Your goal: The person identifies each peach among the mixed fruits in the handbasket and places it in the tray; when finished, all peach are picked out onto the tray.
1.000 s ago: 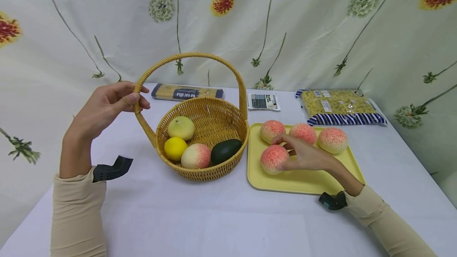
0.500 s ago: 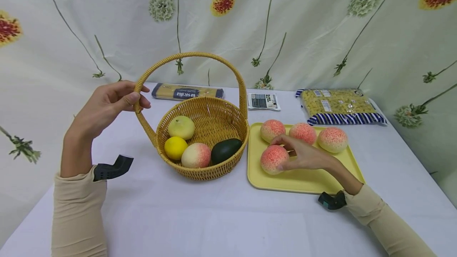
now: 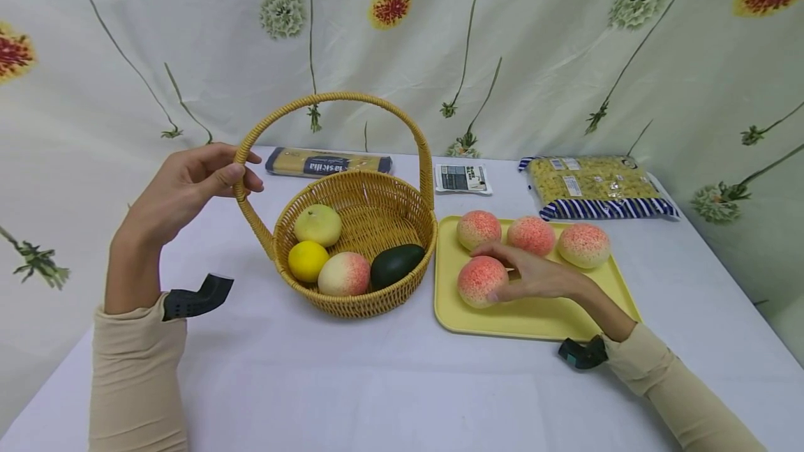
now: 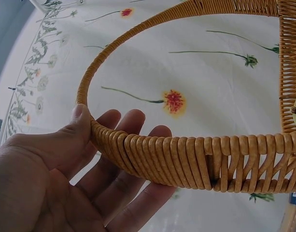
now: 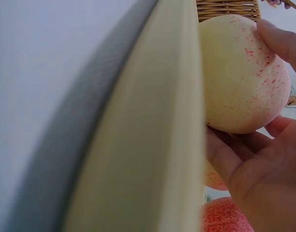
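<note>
My left hand [image 3: 182,190] holds the left side of the wicker basket [image 3: 361,309] by its arched handle [image 3: 342,96]; in the left wrist view the thumb lies on one side and the fingers [image 4: 133,121] on the other. Inside the basket are a pale green round fruit [image 3: 318,225], a yellow lemon-like fruit [image 3: 308,261], a peach [image 3: 339,274] and a dark green avocado [image 3: 396,265]. On the yellow tray [image 3: 546,323], my right hand [image 3: 537,275] grips another peach [image 3: 479,282] between thumb and fingers. It appears to rest on the tray; its underside contact is hard to see.
Three more peaches [image 3: 584,245] line the tray's back. Behind stand a pasta packet [image 3: 328,162], a small white packet [image 3: 463,178] and a large pasta bag [image 3: 599,187]. A floral cloth [image 3: 502,54] hangs behind the white table [image 3: 352,396].
The right hand's fingers have settled slightly lower round the far side of the peach. The left hand, basket and other fruit stay put.
</note>
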A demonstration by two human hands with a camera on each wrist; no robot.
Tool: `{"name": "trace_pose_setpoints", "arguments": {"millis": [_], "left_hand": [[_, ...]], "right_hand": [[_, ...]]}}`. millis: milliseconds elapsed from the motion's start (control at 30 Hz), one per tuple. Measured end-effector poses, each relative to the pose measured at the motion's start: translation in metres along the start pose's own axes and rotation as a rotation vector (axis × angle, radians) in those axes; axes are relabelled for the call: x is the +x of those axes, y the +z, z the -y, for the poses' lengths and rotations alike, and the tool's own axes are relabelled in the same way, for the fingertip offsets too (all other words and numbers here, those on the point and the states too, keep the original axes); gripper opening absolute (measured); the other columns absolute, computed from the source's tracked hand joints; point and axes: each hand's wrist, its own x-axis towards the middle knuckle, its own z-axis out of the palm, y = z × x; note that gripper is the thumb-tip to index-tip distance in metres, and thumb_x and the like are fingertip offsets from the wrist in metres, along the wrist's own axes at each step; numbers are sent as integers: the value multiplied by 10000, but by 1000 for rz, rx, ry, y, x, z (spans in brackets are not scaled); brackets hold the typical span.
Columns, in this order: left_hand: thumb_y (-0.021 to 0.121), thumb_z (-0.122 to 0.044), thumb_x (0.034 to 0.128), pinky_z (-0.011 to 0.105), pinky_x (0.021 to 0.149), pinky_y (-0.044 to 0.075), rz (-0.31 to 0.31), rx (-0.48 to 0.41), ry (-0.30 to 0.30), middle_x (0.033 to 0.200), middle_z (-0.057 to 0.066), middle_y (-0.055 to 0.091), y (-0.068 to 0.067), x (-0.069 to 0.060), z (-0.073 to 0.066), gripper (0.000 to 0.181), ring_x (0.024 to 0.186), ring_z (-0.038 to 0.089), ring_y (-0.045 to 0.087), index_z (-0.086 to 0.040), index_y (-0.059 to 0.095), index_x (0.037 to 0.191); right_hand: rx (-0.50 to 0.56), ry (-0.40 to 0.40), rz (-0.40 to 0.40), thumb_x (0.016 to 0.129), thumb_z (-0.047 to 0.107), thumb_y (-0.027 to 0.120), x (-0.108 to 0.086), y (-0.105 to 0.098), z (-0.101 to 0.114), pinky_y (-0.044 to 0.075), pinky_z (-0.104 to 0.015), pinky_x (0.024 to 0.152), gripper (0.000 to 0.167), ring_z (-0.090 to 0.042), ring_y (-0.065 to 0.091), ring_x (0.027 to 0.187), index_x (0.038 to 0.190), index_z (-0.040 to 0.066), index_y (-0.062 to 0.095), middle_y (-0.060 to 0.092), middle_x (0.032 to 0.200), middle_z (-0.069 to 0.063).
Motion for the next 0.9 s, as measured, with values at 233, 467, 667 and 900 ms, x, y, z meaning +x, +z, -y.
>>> {"name": "trace_pose_setpoints", "arguments": {"millis": [233, 467, 667, 900], "left_hand": [[497, -145, 1002, 160, 821, 500, -2, -2, -2, 920, 40, 706, 0, 0, 0, 260, 852, 159, 682, -32, 567, 1225], [494, -150, 1004, 156, 832, 489, 4, -2, -2, 916, 39, 706, 0, 0, 0, 261, 843, 164, 688, -33, 567, 1225], [494, -159, 1005, 159, 834, 483, 2, 0, -6, 919, 31, 706, 0, 1, 0, 261, 845, 165, 689, -38, 568, 1224], [494, -150, 1004, 157, 832, 485, -4, 1, 3, 921, 48, 707, 0, 0, 2, 252, 837, 163, 690, -34, 571, 1214]], "right_hand": [[-41, -1, -1, 817, 307, 726, 0, 0, -1, 408, -475, 1029, 674, -215, 471, 1253, 1389, 101, 435, 474, 1389, -32], [-30, -6, -9, 815, 298, 724, 1, 1, -2, 406, -469, 1028, 676, -214, 475, 1251, 1395, 99, 439, 479, 1391, -32], [-40, -4, -15, 815, 309, 721, 1, 2, -3, 403, -468, 1023, 668, -208, 477, 1239, 1391, 110, 447, 485, 1382, -24], [-56, -3, -18, 819, 316, 714, 1, 1, -2, 408, -467, 1012, 649, -198, 484, 1223, 1384, 125, 458, 495, 1371, -9]]}}
